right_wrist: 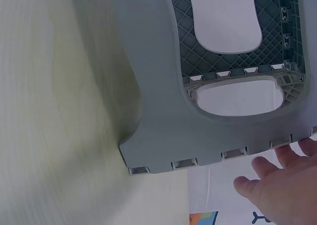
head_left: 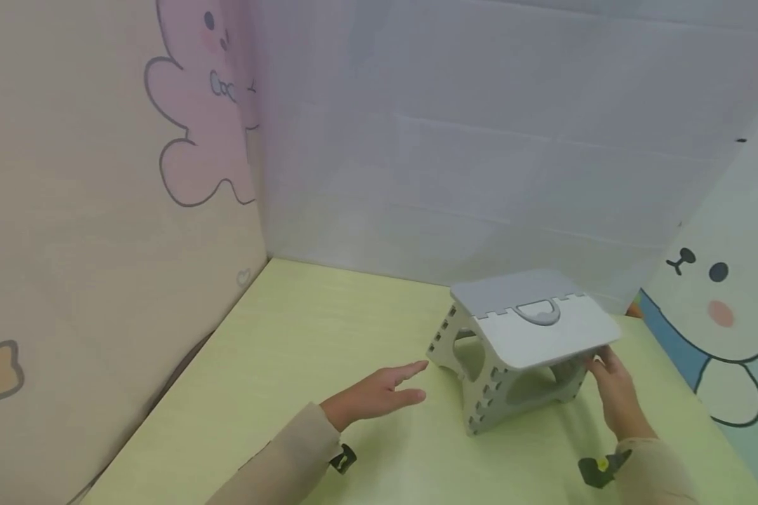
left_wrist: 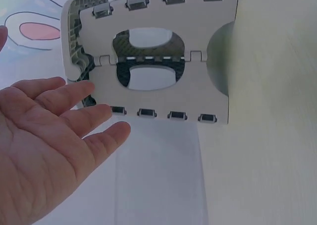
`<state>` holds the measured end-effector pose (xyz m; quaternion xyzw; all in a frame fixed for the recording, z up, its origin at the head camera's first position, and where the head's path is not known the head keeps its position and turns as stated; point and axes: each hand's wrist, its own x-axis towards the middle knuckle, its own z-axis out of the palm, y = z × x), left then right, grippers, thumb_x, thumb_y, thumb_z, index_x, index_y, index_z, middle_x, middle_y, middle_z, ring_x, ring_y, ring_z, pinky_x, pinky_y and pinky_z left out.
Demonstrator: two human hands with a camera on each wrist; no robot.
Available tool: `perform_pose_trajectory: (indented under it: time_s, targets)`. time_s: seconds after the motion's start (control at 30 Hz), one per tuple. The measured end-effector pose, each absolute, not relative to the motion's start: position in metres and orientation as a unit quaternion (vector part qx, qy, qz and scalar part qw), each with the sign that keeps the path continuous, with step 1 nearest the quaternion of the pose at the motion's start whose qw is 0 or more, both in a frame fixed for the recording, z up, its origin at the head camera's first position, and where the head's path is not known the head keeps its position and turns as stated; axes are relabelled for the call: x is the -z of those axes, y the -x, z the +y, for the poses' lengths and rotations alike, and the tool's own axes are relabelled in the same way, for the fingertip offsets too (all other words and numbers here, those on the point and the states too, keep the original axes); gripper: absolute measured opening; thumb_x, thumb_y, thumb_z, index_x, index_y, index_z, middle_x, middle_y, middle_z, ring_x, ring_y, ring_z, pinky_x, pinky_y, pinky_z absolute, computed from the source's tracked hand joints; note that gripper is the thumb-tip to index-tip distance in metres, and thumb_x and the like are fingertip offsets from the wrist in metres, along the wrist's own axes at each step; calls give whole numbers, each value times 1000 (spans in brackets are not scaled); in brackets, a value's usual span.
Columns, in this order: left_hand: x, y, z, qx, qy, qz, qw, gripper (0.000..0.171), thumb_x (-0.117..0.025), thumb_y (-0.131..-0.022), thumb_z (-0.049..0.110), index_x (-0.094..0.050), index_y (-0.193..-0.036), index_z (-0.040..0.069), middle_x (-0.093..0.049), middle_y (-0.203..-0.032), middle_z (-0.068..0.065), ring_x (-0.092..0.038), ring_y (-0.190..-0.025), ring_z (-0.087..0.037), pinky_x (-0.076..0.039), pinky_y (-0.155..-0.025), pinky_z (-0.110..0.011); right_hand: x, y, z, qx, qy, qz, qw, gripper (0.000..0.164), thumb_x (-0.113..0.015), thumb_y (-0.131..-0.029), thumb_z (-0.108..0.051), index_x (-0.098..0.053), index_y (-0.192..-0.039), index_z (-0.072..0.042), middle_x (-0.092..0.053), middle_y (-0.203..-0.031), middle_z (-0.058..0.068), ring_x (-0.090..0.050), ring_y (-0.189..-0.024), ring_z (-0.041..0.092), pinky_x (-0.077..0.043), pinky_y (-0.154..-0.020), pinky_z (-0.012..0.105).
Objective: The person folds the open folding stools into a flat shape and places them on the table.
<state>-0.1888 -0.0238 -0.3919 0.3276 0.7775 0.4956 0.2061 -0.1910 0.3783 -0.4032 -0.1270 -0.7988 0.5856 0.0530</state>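
A white and pale grey plastic folding step stool (head_left: 559, 333) stands unfolded on the table, its top flat and its handle slot in the middle. To its left, my left hand (head_left: 379, 396) hovers with thumb and fingers spread, apart from the stool. In the left wrist view, that hand (left_wrist: 47, 145) is palm-up before the stool's hinged side panel (left_wrist: 203, 86). My right hand (head_left: 615, 393) is at the stool's right end, its fingertips at the edge under the top. The right wrist view shows the fingers (right_wrist: 262, 168) loosely extended along the leg's notched edge (right_wrist: 208, 155).
The pale yellow-green table (head_left: 328, 315) carries the stool near its right back part. Light curtains stand around it: a plain white one (head_left: 480, 154) behind, and cartoon-printed ones at the left (head_left: 101, 175) and right (head_left: 733, 301). Dark wrist cameras sit by both sleeves.
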Motion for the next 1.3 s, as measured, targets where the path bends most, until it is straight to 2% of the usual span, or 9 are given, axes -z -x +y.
perform_pose_trajectory:
  time_s: [0.1,0.23,0.43,0.63,0.7,0.77,0.9,1.1,1.3]
  targets:
    - [391,189,-20,-500,-337,771,204,63,-50,-100,31,-25,-150,2,-24,-156,-10,-21,-142,-24,-24,-112,-41,402,192,375,-563,137,-814,52,67,-44,-101,-31,-10,-153,-5,-11,-159,10,-8,-144,29,-12,-113,52]
    - [394,194,-12,-506,-345,767,192,68,-50,-100,34,-20,-150,0,-21,-156,-11,-20,-142,-24,-21,-113,-41,401,189,376,-515,120,-848,37,64,-42,-102,-35,-21,-148,4,-26,-149,20,-28,-132,34,-27,-108,51]
    - [396,197,-4,-511,-338,768,186,70,-51,-100,32,-17,-151,-1,-18,-157,-14,-19,-142,-28,-21,-113,-45,402,184,378,-483,78,-872,10,69,-43,-101,-41,-25,-146,8,-27,-147,32,-23,-136,48,-24,-105,63]
    - [401,207,1,-519,-317,777,163,74,-58,-96,23,-15,-150,-4,-16,-157,-16,-20,-142,-32,-22,-112,-47,402,182,369,-477,49,-878,6,60,-53,-99,-30,-39,-135,15,-41,-138,34,-33,-129,48,-27,-101,65]
    - [402,211,2,-526,-307,778,156,77,-60,-94,22,-15,-150,-5,-17,-156,-18,-20,-141,-33,-23,-111,-48,403,183,365,-484,33,-874,-2,56,-55,-97,-25,-42,-132,16,-47,-134,32,-42,-125,40,-30,-100,64]
    - [403,214,2,-532,-297,778,151,79,-62,-92,22,-15,-150,-4,-16,-156,-18,-19,-141,-34,-23,-111,-49,405,182,361,-491,20,-871,-2,53,-57,-96,-21,-44,-131,16,-54,-130,27,-51,-117,22,-32,-99,62]
    - [405,221,0,-525,-293,788,129,83,-65,-89,23,-16,-150,-3,-19,-155,-17,-22,-140,-34,-25,-110,-49,407,182,351,-513,19,-858,9,53,-61,-94,-18,-45,-131,15,-61,-122,5,-46,-99,-10,-35,-101,55]
    - [409,225,-5,-554,-286,772,119,79,-69,-86,18,-24,-149,-2,-27,-153,-18,-27,-138,-37,-27,-108,-53,408,180,339,-511,27,-859,28,41,-65,-89,-11,-56,-118,16,-68,-109,1,-56,-97,0,-45,-92,39]
    - [409,226,-12,-572,-268,769,100,68,-72,-82,16,-42,-140,-4,-43,-142,-23,-36,-133,-39,-32,-106,-53,407,176,322,-546,-28,-836,56,36,-67,-83,2,-55,-110,22,-66,-92,-17,-59,-86,-3,-48,-76,19]
